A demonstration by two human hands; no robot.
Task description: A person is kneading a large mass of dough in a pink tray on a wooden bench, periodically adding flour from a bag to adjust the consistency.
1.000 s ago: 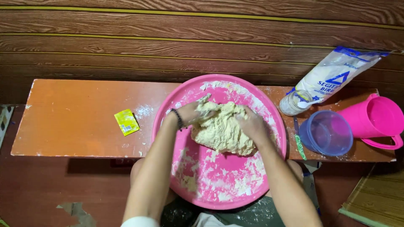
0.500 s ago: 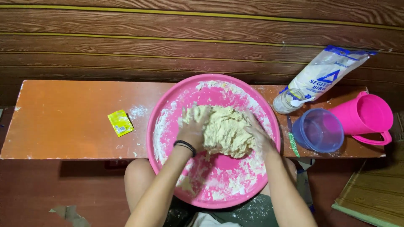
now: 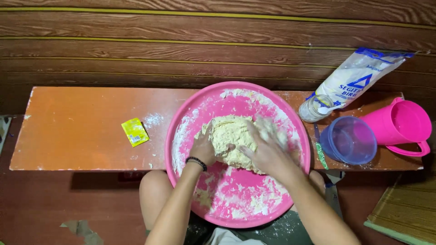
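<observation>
Pink basin [image 3: 297, 136] holds dough [image 3: 229, 136] under both hands [image 3: 236, 152].

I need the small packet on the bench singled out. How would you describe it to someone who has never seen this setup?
Start at the long orange bench, then find the big pink basin where both hands press dough. Left of the basin, lying flat and alone on the bench beside a dusting of flour, is the small yellow packet. It is the only yellow thing there; the bag, jug and clear container sit at the far right.
</observation>
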